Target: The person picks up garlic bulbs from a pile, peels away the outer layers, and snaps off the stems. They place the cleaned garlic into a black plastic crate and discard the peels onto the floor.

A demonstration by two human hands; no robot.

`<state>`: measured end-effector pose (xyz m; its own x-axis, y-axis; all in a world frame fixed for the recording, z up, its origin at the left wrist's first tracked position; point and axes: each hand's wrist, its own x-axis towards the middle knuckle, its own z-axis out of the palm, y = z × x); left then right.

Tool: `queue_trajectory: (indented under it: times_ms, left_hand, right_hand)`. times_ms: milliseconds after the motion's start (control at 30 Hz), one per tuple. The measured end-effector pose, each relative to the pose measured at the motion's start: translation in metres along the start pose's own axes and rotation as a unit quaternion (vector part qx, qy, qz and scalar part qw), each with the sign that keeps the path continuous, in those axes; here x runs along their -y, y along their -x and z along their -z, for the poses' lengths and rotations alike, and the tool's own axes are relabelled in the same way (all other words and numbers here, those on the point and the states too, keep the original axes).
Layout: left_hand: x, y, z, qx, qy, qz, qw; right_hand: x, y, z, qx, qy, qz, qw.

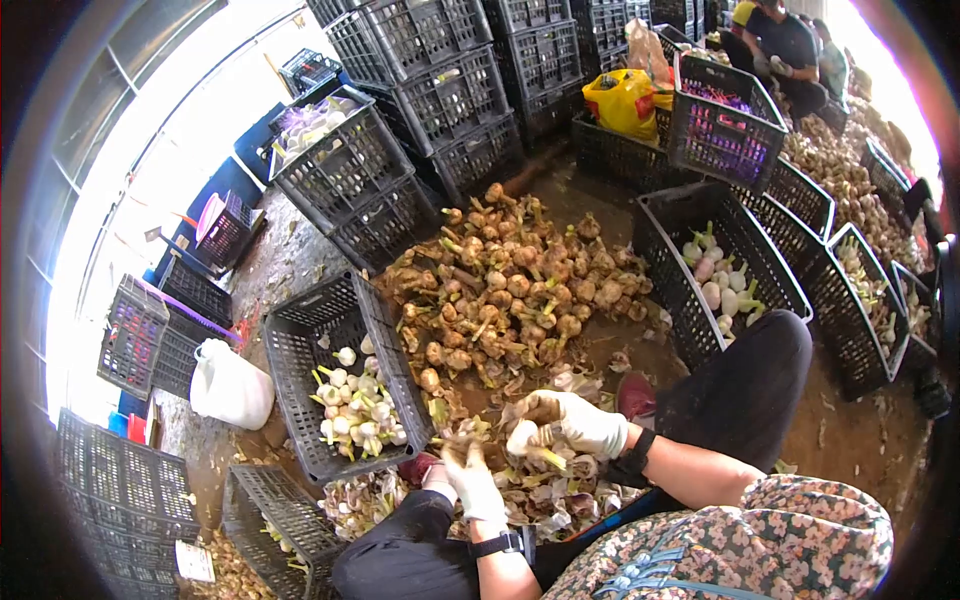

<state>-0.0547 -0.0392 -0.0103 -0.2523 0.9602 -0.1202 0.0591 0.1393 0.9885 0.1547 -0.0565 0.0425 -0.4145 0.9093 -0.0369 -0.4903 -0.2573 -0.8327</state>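
Observation:
My right hand (588, 424), in a whitish glove, is closed around a peeled garlic bulb (522, 438) whose short green stem points down. Just left of it is my left hand (472, 482), also gloved, its fingertips smeared and dirty-looking above the husks. Loose garlic skins (545, 492) lie beneath both hands, between my knees. Ahead of me spreads a heap of unpeeled, soil-brown garlic (520, 280) on the floor. Cleaned white bulbs (355, 410) sit in the black crate (290, 375) at my left, and more pale bulbs (715, 275) lie in the crate (665, 245) at my right.
Tall stacks of black crates (455, 95) stand behind the heap. A white plastic sack (230, 384) is on the left, and a yellow bag (622, 103) rests on a crate at the back. Other people (785, 50) sit at the far right beside more garlic (835, 185).

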Motion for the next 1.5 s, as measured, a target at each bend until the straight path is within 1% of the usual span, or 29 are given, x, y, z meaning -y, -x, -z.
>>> queue_trajectory:
  times_ms: [33,67,133,167,200,233,267,333,400,467,500,533,567,667,733,800,867,900,933,967,1000,1067,1200,1267,1300,1333,1367,1400,1500]
  left_hand:
    - [-0.013,0.01,0.002,0.054,0.109,0.114,0.986]
    - [-0.034,0.018,-0.004,0.151,0.249,0.238,0.927]
    - [0.091,-0.004,0.016,0.254,0.104,0.013,0.961]
    - [0.002,0.017,0.007,0.255,-0.104,-0.103,0.956]
    - [-0.008,0.008,0.004,0.251,-0.102,-0.1,0.957]
    - [-0.013,-0.003,0.007,0.137,0.18,0.067,0.972]
    - [-0.018,-0.014,0.012,0.005,0.442,0.221,0.869]
    - [-0.045,-0.033,0.034,0.027,0.656,0.11,0.746]
    - [-0.07,-0.039,0.039,-0.066,0.614,0.101,0.78]
    - [-0.054,-0.036,0.038,-0.064,0.569,0.072,0.817]
    - [-0.039,-0.033,0.036,-0.056,0.537,0.053,0.84]
    - [-0.04,-0.028,0.026,-0.121,0.488,0.093,0.859]
    - [-0.049,-0.027,0.013,-0.203,0.445,0.146,0.86]
    - [-0.024,-0.022,0.013,-0.156,0.373,0.19,0.895]
    - [-0.032,-0.026,0.01,-0.168,0.33,0.177,0.912]
    - [-0.03,-0.027,0.01,-0.167,0.293,0.164,0.927]
    - [-0.017,-0.022,0.012,-0.152,0.217,0.142,0.954]
    - [-0.015,-0.02,0.011,-0.157,0.274,0.161,0.935]
    - [-0.013,-0.018,0.01,-0.16,0.329,0.18,0.913]
    - [-0.009,-0.017,0.008,-0.143,0.325,0.166,0.92]
    - [-0.004,-0.016,0.006,-0.127,0.321,0.152,0.926]
    - [0.024,-0.019,0.009,-0.034,0.303,0.091,0.948]
    - [-0.01,-0.014,0.006,-0.025,0.276,-0.013,0.961]
    - [0.0,-0.015,0.005,-0.005,0.327,-0.049,0.944]
    - [-0.005,-0.009,0.001,0.009,0.327,-0.056,0.943]
    - [-0.009,-0.004,-0.003,-0.01,0.16,-0.163,0.974]
    - [-0.015,0.001,-0.007,-0.033,-0.012,-0.265,0.963]
    - [-0.02,0.007,-0.009,-0.026,-0.01,-0.275,0.961]
    - [-0.027,0.016,-0.007,-0.015,-0.054,-0.321,0.945]
  right_hand:
    - [-0.012,-0.006,0.008,-0.043,0.071,-0.006,0.997]
    - [-0.018,-0.011,0.014,-0.085,0.142,-0.011,0.986]
    - [-0.019,-0.016,0.013,-0.063,0.168,-0.062,0.982]
    - [-0.028,-0.025,0.015,-0.078,0.162,-0.07,0.981]
    - [-0.035,-0.035,0.018,-0.092,0.158,-0.079,0.98]
    - [-0.036,-0.05,0.017,-0.136,0.158,-0.108,0.972]
    - [-0.038,-0.067,0.017,-0.18,0.159,-0.136,0.961]
    - [-0.08,-0.117,0.042,-0.203,0.148,-0.137,0.958]
    - [-0.087,-0.168,0.05,-0.162,0.407,-0.151,0.886]
    - [-0.112,-0.229,0.052,-0.141,0.562,-0.124,0.805]
    - [-0.117,-0.258,0.05,-0.104,0.572,-0.15,0.8]
    - [-0.106,-0.275,0.035,-0.074,0.574,-0.143,0.803]
    - [-0.115,-0.301,0.033,-0.032,0.625,-0.166,0.762]
    - [-0.174,-0.369,0.051,0.088,0.722,-0.254,0.638]
    - [-0.188,-0.372,0.058,0.087,0.749,-0.214,0.621]
    - [-0.187,-0.352,0.063,0.046,0.733,-0.215,0.644]
    - [-0.178,-0.3,0.071,-0.092,0.565,-0.197,0.796]
    - [-0.198,-0.275,0.089,-0.127,0.523,-0.105,0.836]
    - [-0.213,-0.248,0.104,-0.123,0.349,-0.055,0.927]
    - [-0.176,-0.216,0.079,-0.072,0.118,-0.016,0.99]
    - [-0.138,-0.186,0.051,-0.069,-0.048,-0.085,0.993]
    - [-0.094,-0.144,0.008,-0.058,-0.052,-0.093,0.993]
    - [-0.024,-0.1,-0.025,-0.023,0.074,-0.04,0.996]
    - [0.01,-0.081,-0.043,-0.049,0.176,-0.074,0.98]
    - [0.006,-0.082,-0.04,-0.037,0.281,0.003,0.959]
    - [-0.003,-0.078,-0.042,-0.06,0.213,0.045,0.974]
    - [0.003,-0.074,-0.047,-0.082,0.257,0.051,0.962]
    - [0.008,-0.07,-0.052,-0.104,0.299,0.055,0.947]
    - [0.011,-0.048,-0.059,-0.122,0.211,0.063,0.968]
